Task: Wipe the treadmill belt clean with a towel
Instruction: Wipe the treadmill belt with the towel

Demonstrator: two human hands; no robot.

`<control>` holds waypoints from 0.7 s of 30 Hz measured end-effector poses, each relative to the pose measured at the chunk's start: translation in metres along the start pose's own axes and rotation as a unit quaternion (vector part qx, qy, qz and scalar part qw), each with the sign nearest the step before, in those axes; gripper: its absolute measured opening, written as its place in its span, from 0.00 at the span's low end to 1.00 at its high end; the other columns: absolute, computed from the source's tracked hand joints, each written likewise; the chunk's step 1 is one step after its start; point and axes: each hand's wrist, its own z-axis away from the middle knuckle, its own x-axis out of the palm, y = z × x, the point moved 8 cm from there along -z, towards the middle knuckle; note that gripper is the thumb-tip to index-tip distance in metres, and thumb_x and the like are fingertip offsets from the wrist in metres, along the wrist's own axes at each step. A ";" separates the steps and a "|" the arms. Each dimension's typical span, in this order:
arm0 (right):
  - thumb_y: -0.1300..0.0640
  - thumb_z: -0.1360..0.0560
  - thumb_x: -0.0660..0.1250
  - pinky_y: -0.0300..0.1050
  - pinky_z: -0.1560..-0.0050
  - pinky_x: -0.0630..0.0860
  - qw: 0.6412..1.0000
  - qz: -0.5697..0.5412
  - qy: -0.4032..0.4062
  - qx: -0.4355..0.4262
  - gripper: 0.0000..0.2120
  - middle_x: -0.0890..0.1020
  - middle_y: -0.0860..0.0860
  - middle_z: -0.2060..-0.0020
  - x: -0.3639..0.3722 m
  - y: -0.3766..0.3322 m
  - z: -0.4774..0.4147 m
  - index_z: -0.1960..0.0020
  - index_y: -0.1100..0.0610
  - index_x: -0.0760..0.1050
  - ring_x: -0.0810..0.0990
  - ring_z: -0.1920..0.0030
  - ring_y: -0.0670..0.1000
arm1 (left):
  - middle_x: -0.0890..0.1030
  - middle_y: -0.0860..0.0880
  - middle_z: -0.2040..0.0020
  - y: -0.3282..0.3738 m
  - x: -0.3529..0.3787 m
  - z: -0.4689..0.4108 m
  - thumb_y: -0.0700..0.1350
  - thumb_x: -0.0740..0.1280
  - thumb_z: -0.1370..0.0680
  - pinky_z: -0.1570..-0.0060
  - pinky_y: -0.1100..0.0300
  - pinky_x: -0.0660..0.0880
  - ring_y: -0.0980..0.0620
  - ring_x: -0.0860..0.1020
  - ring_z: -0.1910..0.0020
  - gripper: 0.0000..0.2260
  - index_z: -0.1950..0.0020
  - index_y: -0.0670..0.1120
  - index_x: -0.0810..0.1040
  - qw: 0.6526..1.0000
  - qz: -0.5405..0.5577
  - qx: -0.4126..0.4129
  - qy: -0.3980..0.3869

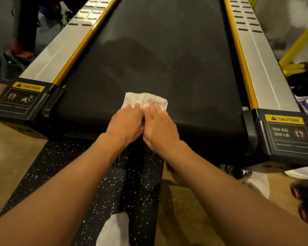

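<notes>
Towel (pixel 146 99): small, white, terry, crumpled. Lies under fingertips of both grips & pokes out just ahead, on belt (pixel 167 55) nr its rear edge. Left grip (pixel 126 123) & right grip (pixel 161 129) side by side, touching; fingers straight-ish, pressing flat, not clamped. Belt black, matte, fine-grained. Left rail (pixel 57 55), right rail (pixel 264 71): silver metal, slotted, yellow trim. Speckled rubber mat (pixel 89 174) below forearms.

Near half of the crumpled white cloth towel (pixel 146 99) is hidden under the left hand (pixel 125 124) and right hand (pixel 160 129). Black rubber treadmill belt (pixel 158 55) — far end cut off at top edge. Fine lines on the black-and-yellow caution label (pixel 289 133) — illegible.
</notes>
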 end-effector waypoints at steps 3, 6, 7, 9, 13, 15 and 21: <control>0.52 0.22 0.60 0.50 0.24 0.52 0.998 0.053 -0.013 -0.029 0.33 0.57 0.58 0.24 -0.003 0.013 0.016 0.23 0.63 0.52 0.53 0.23 0.56 | 0.76 0.46 0.48 0.014 0.003 0.003 0.49 0.57 0.20 0.55 0.53 0.71 0.45 0.77 0.52 0.15 0.36 0.46 0.71 0.999 -0.022 0.031 -0.005; 0.54 0.23 0.61 0.46 0.34 0.62 1.000 0.013 0.012 0.022 0.24 0.68 0.54 0.32 -0.021 0.026 -0.003 0.29 0.59 0.63 0.65 0.32 0.54 | 0.78 0.46 0.51 0.017 0.005 -0.022 0.48 0.58 0.21 0.58 0.55 0.66 0.43 0.77 0.54 0.12 0.41 0.45 0.73 1.000 0.006 0.004 -0.011; 0.55 0.22 0.60 0.47 0.35 0.63 0.999 0.006 0.024 0.036 0.22 0.69 0.54 0.34 -0.025 0.029 -0.004 0.30 0.59 0.64 0.66 0.34 0.54 | 0.79 0.46 0.52 0.021 0.004 -0.027 0.47 0.58 0.22 0.59 0.56 0.66 0.44 0.77 0.55 0.11 0.42 0.45 0.73 1.000 0.008 0.001 -0.010; 0.55 0.22 0.58 0.47 0.33 0.64 0.998 0.010 0.035 0.043 0.22 0.70 0.55 0.35 -0.025 0.036 0.008 0.30 0.61 0.65 0.67 0.34 0.54 | 0.79 0.46 0.49 0.037 0.003 -0.025 0.46 0.59 0.21 0.59 0.56 0.67 0.46 0.76 0.56 0.12 0.40 0.45 0.72 1.000 0.006 0.020 -0.006; 0.48 0.22 0.54 0.49 0.31 0.63 0.997 0.041 0.044 0.051 0.23 0.73 0.54 0.35 -0.030 0.073 0.051 0.33 0.59 0.69 0.69 0.33 0.54 | 0.71 0.50 0.38 0.087 0.015 0.000 0.44 0.57 0.22 0.54 0.52 0.73 0.48 0.74 0.44 0.20 0.30 0.50 0.67 0.990 -0.005 0.142 0.021; 0.48 0.22 0.52 0.48 0.31 0.64 0.994 0.046 0.065 0.074 0.22 0.76 0.53 0.38 -0.039 0.092 0.052 0.36 0.58 0.72 0.72 0.35 0.53 | 0.72 0.49 0.39 0.100 0.019 -0.013 0.43 0.57 0.22 0.57 0.54 0.71 0.47 0.75 0.44 0.17 0.32 0.49 0.70 0.989 0.009 0.148 0.023; 0.52 0.20 0.58 0.48 0.30 0.64 0.989 0.031 0.103 0.102 0.20 0.75 0.57 0.35 -0.036 0.111 0.080 0.32 0.61 0.70 0.71 0.33 0.55 | 0.72 0.49 0.39 0.137 0.024 -0.019 0.45 0.57 0.20 0.49 0.50 0.74 0.47 0.74 0.43 0.14 0.35 0.49 0.73 0.984 0.012 0.175 -0.016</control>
